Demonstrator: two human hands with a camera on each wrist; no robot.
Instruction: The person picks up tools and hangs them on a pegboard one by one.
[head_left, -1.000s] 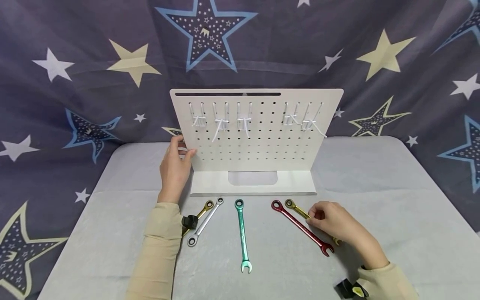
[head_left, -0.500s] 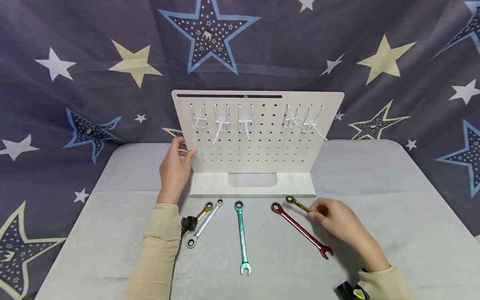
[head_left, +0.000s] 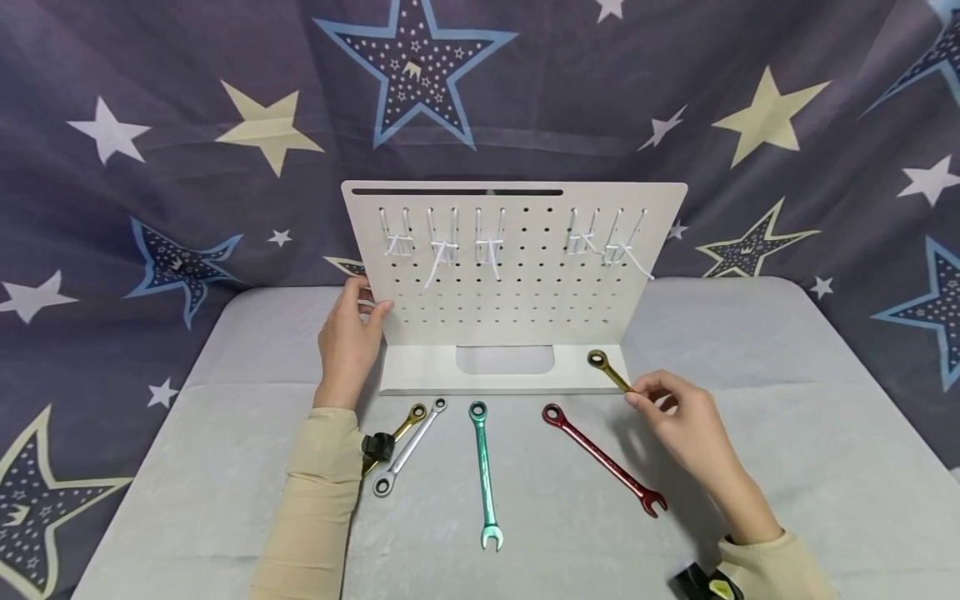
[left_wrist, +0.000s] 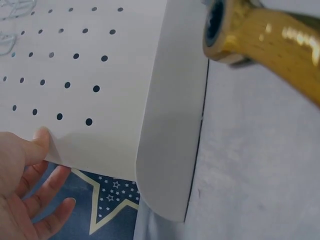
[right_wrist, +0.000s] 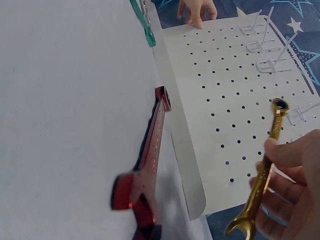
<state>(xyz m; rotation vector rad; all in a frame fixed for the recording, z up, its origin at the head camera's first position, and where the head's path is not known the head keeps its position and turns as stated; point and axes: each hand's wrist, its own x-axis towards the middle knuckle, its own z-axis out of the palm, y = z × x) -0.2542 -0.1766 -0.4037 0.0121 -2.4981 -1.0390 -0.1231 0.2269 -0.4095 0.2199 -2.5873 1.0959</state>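
Observation:
In the head view my right hand [head_left: 681, 421] pinches a gold combination wrench [head_left: 609, 369] by its shank, lifted clear of the table with the ring end toward the pegboard. The right wrist view shows that wrench [right_wrist: 265, 172] between thumb and fingers, open end down. My left hand [head_left: 349, 342] holds the left edge of the white pegboard [head_left: 510, 292], thumb on the front face and fingers behind. On the table lie a red wrench [head_left: 600, 454], a green wrench [head_left: 486, 475], a silver wrench [head_left: 411, 446] and another gold wrench [head_left: 415, 414], partly hidden by the left wrist's camera.
White double-wire hooks [head_left: 489, 242] hang in the pegboard's upper rows, three left and two right. The board's base [head_left: 420, 371] rests on the grey-white tablecloth [head_left: 787, 400]. A dark star-patterned curtain [head_left: 555, 100] stands behind.
My right hand has picked up the gold wrench from beside the red one and raised it toward the board's right side. The left hand stays on the board's edge.

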